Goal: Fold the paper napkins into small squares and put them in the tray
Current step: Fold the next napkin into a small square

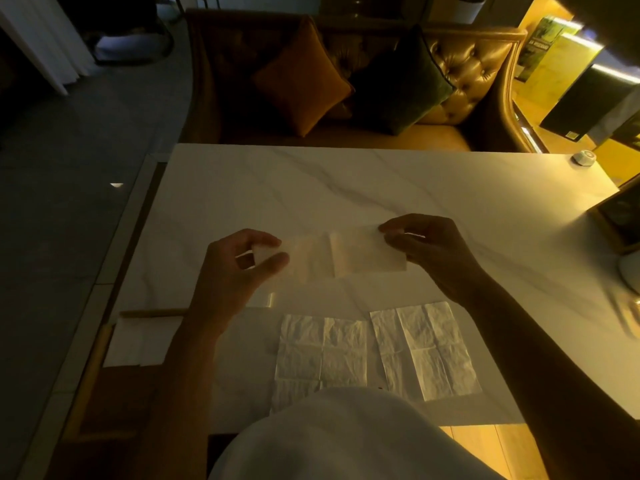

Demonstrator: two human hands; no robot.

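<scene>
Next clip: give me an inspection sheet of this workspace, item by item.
Surface: white marble-look table, dimly lit.
Job's things: held napkin in the air, stretched between both hands; left flat napkin and right flat napkin lie open and creased, side by side near the person; tray at the left edge holds white folded paper.
Clutter: small round object at the far right corner.
Hands: left hand pinches the held napkin's left end; right hand pinches its right end.
Cables: nothing seen.
Surroundings: tufted sofa with orange cushion and green cushion behind the table.
</scene>
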